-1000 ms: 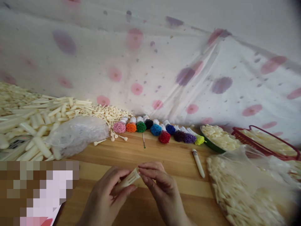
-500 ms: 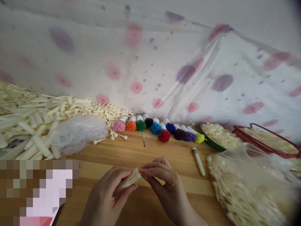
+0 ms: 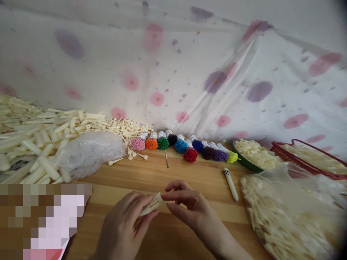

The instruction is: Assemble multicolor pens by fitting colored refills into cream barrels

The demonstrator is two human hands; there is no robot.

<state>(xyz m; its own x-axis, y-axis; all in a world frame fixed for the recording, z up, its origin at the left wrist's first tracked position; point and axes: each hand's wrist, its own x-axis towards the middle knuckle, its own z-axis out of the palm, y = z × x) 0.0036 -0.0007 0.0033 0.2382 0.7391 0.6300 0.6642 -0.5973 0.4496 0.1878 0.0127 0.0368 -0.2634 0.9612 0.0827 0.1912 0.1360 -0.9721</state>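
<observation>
- At the near middle, the left hand (image 3: 121,218) was wrapped round a white slotted barrel (image 3: 152,206), its collared end tilted up to the right, presumably so that the slots and that end stayed uncovered.
- The right hand (image 3: 193,207) was loosely open, forefinger at the collared end and thumb apart; whether it pinched anything small could not be told. The forefinger seemed placed there to steady or press the end.
- Both hands were above the tabletop (image 3: 159,240), with bare wood around them that likely gave them room.
- At the near right, a clear bag (image 3: 290,216) held many pale pieces together.
- Beyond the right hand lay a multicolour pen (image 3: 231,185), apart from the piles, perhaps as a sample.
- At the left, a crumpled plastic bag (image 3: 90,155) rested against heaped white tubes (image 3: 46,142).
- Farther off, refill bundles (image 3: 190,154) lay in a row sorted by colour, coloured ends facing near, probably for easy picking.
- At the far right, a green bowl (image 3: 248,165) and a red basket (image 3: 280,153) contained more pale parts.
</observation>
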